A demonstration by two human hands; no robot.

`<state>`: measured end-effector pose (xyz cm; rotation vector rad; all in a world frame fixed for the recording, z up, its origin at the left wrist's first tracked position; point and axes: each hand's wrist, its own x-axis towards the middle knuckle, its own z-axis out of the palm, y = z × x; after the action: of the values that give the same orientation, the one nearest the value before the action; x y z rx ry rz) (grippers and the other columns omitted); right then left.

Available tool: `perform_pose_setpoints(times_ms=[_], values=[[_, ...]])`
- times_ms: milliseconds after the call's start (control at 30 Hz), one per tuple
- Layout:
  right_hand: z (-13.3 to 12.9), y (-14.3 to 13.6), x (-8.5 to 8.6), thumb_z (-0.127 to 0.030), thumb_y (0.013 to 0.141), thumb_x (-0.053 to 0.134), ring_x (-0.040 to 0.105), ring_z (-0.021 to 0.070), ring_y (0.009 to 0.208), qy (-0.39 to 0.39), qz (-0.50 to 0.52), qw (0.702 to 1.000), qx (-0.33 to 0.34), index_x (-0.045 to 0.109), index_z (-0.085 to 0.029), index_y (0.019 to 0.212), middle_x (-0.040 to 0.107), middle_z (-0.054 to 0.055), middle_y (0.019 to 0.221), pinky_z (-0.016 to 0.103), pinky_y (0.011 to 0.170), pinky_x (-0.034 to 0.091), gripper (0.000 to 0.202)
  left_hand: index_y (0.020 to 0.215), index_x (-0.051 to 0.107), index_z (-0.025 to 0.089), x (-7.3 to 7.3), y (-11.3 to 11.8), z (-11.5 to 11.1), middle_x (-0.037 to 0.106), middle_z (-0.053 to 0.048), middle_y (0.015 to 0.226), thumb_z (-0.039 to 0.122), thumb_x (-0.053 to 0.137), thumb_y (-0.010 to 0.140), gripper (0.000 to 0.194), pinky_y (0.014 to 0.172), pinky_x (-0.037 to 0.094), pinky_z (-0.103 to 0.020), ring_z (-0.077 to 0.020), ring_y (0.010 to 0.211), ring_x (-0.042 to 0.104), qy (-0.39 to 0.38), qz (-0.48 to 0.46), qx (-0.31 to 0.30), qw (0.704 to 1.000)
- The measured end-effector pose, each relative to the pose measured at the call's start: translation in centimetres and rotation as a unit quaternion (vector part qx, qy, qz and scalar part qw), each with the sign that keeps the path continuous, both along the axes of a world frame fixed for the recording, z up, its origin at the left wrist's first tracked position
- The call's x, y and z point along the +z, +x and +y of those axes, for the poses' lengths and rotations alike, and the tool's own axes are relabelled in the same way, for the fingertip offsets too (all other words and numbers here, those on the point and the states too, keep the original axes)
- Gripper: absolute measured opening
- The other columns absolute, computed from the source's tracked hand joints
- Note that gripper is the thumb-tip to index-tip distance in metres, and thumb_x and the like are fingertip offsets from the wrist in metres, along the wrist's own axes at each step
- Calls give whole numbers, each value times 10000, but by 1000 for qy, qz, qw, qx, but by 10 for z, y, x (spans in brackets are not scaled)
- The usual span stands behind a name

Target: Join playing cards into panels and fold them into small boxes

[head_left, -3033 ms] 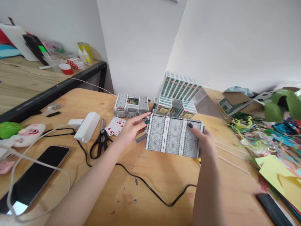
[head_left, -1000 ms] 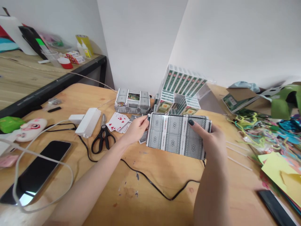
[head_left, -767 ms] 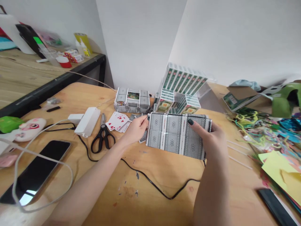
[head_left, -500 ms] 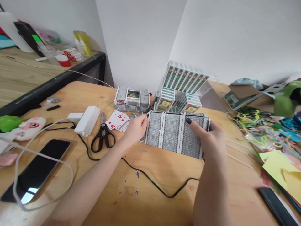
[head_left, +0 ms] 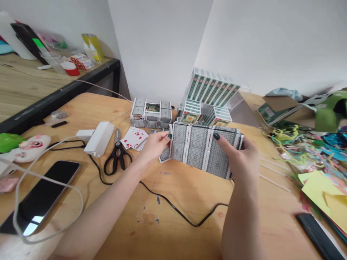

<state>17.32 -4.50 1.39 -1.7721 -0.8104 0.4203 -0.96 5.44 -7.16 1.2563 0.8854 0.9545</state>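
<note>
A box built from grey-backed playing cards (head_left: pixel 196 146) is held up over the table, tilted, with its patterned side toward me. My right hand (head_left: pixel 241 153) grips its right end, thumb flat across the front and fingers hidden behind. At the left edge of the box, my left hand (head_left: pixel 158 144) pinches with thumb and fingers. Below that hand lies a loose grey-backed card (head_left: pixel 164 156). Face-up playing cards (head_left: pixel 134 137) rest to its left, beside black-handled scissors (head_left: pixel 118 155). Behind them sits a second playing-card structure (head_left: pixel 151 112) with an opening on top.
Green-and-white card boxes (head_left: pixel 213 88) are stacked at the back. A white adapter (head_left: pixel 99 139), a phone (head_left: pixel 40 195) and a pale cable lie left. A black cord (head_left: pixel 184 216) crosses the front. Coloured pipe cleaners (head_left: pixel 292 148) and yellow paper (head_left: pixel 322 191) fill the right side.
The held box has risen slightly and its tilt has shifted. My left thumb now shows at its left edge, and more of the loose card below is visible.
</note>
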Motion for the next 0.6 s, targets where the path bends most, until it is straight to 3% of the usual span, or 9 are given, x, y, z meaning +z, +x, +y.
perform_pose_setpoints(times_ms=[100,200,600], values=[[0,2,1,-488,568,801,657,227,710,10,19,1000,-5,705,-188,837,715,51,775,306,578,506,414,923,712,148,4,-2,0,713,-49,832,430,714,689,367,781,508,-354,-195,795,648,-56,-68,-41,995],[0,2,2,-488,562,804,659,227,716,1,16,1000,-9,704,-190,837,714,47,774,307,583,510,418,948,728,150,4,-3,0,731,-67,913,415,758,648,401,825,511,-375,-207,845,659,-86,-89,-41,991],[-1,5,1,-485,559,803,644,217,672,4,19,1000,0,696,-186,808,702,43,738,300,543,498,403,937,746,146,4,-5,2,744,-62,872,359,790,619,385,848,518,-395,-211,822,677,-102,-98,-35,989]])
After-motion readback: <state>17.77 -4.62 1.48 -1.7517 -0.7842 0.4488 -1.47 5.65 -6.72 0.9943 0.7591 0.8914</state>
